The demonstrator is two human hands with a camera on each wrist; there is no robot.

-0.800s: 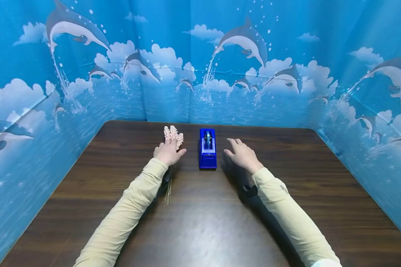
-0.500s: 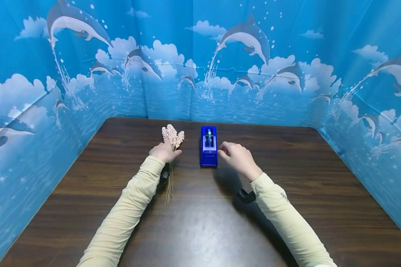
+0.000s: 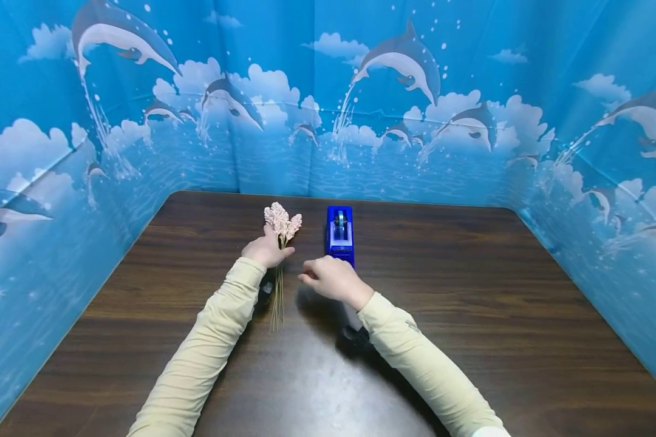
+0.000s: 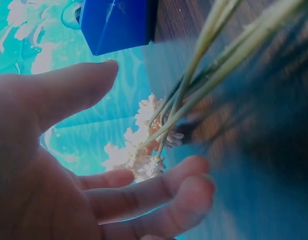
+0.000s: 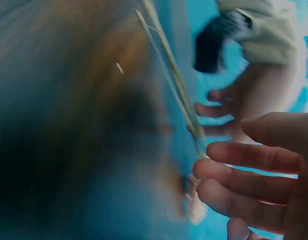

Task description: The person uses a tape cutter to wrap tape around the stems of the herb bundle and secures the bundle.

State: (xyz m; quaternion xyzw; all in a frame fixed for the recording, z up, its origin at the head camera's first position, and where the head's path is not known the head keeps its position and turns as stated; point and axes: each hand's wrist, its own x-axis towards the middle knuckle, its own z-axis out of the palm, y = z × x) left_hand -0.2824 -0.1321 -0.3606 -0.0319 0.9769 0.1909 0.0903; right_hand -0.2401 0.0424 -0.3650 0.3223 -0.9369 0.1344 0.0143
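A bunch of pale pink dried flowers (image 3: 285, 226) lies on the table with its thin stems (image 3: 277, 306) toward me. My left hand (image 3: 263, 250) is over the upper stems in the head view. In the left wrist view the thumb stands well apart from the fingers (image 4: 159, 195), and the stems pass beyond them, not gripped. My right hand (image 3: 336, 279) is between the stems and a blue tape dispenser (image 3: 340, 233), hiding part of the dispenser's near end. Its fingers (image 5: 244, 192) are loosely bent with nothing visible between them; the stems lie just past the fingertips.
The dark wooden table (image 3: 497, 303) has rounded far corners. A blue curtain (image 3: 328, 152) printed with dolphins encloses its back and sides. A dark wrist device (image 5: 221, 42) sits on the left forearm.
My right hand has moved left from the dispenser's right side, past its near end, toward the stems. Its fingers are more bent. The left hand has barely shifted; flowers and dispenser stay put.
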